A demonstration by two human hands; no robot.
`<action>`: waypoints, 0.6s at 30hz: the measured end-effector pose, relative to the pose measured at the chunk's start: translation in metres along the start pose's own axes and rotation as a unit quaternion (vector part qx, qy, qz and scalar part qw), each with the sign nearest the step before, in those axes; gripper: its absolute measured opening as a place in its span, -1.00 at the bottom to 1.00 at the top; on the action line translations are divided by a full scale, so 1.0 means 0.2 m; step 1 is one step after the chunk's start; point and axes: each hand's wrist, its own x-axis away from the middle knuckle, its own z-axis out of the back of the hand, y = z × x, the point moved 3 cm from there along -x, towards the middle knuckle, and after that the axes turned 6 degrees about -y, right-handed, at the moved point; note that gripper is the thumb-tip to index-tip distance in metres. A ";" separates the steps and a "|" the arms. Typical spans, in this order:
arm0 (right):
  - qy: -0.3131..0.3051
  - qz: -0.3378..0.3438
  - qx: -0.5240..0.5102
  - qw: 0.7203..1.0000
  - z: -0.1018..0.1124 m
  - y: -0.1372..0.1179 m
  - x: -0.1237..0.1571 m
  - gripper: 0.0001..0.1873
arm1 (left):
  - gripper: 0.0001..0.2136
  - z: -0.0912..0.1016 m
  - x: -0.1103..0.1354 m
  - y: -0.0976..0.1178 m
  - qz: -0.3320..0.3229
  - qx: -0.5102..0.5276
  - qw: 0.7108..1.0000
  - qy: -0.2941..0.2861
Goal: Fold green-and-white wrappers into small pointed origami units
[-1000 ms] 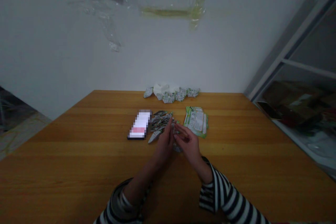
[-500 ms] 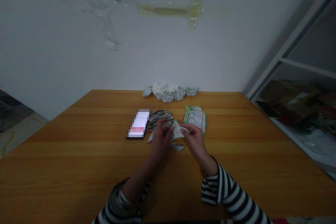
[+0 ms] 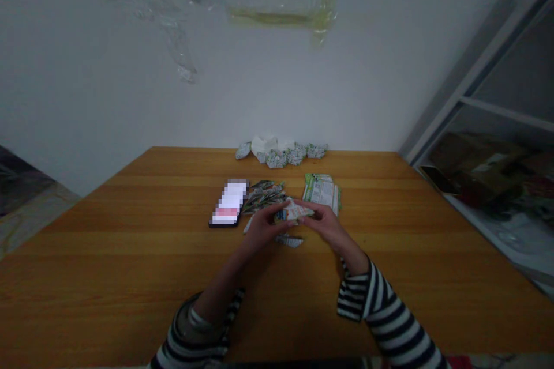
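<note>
- Folded printed wrapper [image 3: 293, 211]: pinched between both hands, over the wooden table [image 3: 130, 277]
- Left hand [image 3: 262, 229], right hand [image 3: 326, 228]: together, gripping its ends
- Folded strip [image 3: 289, 241]: just below
- Strip pile [image 3: 262, 198]: beside phone [image 3: 228, 203]
- Flat green wrapper [image 3: 322, 192]: behind right hand
- Folded pieces [image 3: 281, 154]: row at far table edge

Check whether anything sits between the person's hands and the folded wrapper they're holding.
Nothing visible does: the left hand and right hand both touch the folded printed wrapper directly.
</note>
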 end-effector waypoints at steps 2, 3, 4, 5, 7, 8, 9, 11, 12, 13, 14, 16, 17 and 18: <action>0.005 0.005 0.010 1.000 0.00 0.00 0.00 -0.49 | -0.47 0.00 0.00 0.00 -0.007 -0.009 1.000 0.001; 0.009 0.006 0.013 1.000 0.00 0.00 0.00 -0.49 | -0.50 0.00 0.00 0.01 -0.012 -0.013 1.000 0.000; 0.013 0.007 0.015 1.000 0.00 0.01 -0.01 -0.49 | -0.53 -0.01 0.00 0.01 -0.015 -0.020 1.000 -0.002; 0.015 0.006 0.014 1.000 0.00 0.02 -0.01 -0.49 | -0.56 -0.01 0.00 0.01 -0.018 -0.026 0.999 -0.006; 0.019 0.002 0.002 1.000 0.00 0.04 -0.01 -0.51 | -0.63 -0.01 0.00 0.01 -0.021 -0.035 0.999 -0.006; 0.023 -0.001 -0.006 1.000 -0.01 0.05 -0.02 -0.52 | -0.65 -0.01 0.00 0.00 -0.021 -0.035 0.999 -0.005; 0.030 -0.005 -0.013 0.999 -0.01 0.06 -0.02 -0.53 | -0.66 -0.01 0.00 0.00 -0.020 -0.034 0.999 0.000; 0.048 -0.011 -0.016 0.999 -0.01 0.08 -0.02 -0.53 | -0.66 -0.01 0.00 -0.01 -0.015 -0.038 0.999 0.015; 0.054 -0.012 -0.013 0.998 -0.01 0.09 -0.02 -0.53 | -0.66 -0.01 0.00 -0.02 -0.010 -0.044 0.999 0.021; 0.054 -0.012 -0.008 0.998 -0.01 0.09 -0.02 -0.53 | -0.66 0.00 -0.01 -0.03 -0.003 -0.049 0.998 0.028; 0.050 -0.011 -0.003 0.999 -0.01 0.09 -0.02 -0.54 | -0.65 0.00 -0.01 -0.04 0.007 -0.050 0.998 0.036; 0.032 -0.005 0.000 0.999 -0.02 0.08 -0.02 -0.52 | -0.64 0.02 -0.01 -0.05 0.031 -0.040 0.997 0.054; 0.021 -0.002 -0.002 1.000 -0.02 0.08 -0.02 -0.49 | -0.63 0.03 -0.02 -0.05 0.041 -0.029 0.997 0.064; 0.012 0.000 -0.007 1.000 -0.02 0.08 -0.01 -0.47 | -0.63 0.03 -0.02 -0.05 0.049 -0.016 0.996 0.072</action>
